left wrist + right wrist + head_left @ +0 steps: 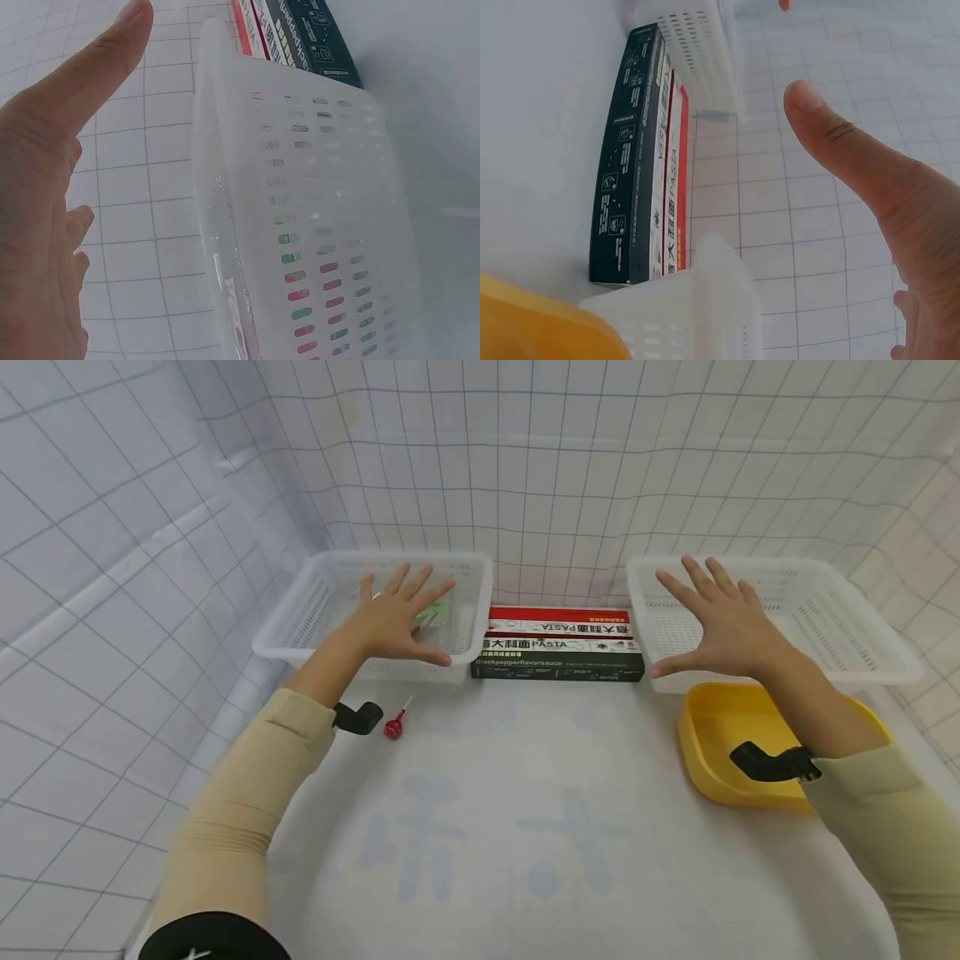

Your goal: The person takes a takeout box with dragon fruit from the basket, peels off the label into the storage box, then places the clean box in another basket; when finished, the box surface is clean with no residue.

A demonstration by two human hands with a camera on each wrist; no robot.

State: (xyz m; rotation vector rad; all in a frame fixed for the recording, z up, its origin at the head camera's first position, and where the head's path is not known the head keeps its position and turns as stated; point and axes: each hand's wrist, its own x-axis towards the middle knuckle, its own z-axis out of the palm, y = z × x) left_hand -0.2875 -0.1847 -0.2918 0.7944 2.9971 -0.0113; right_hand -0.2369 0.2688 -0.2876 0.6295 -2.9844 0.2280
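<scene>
Nearest on the white worktop (510, 860), a yellow tub (716, 777) sat partly behind the right forearm, and a red lollipop (393, 728) lay just beyond the left wrist. Farther on, the left hand (390, 622) hovered over the left white basket (482, 589), which held a clear packet with green on it (432, 617), while the right hand (731, 627) hovered over the right white basket (840, 610), the fingers of both spread apart. Between the baskets lay a dark pasta box (558, 669) and, behind it, a red one (555, 614), with a grid-patterned cloth (555, 468) hanging beyond.

Boxes (558, 668) between baskets (832, 627), lollipop (393, 728) in front (left)
</scene>
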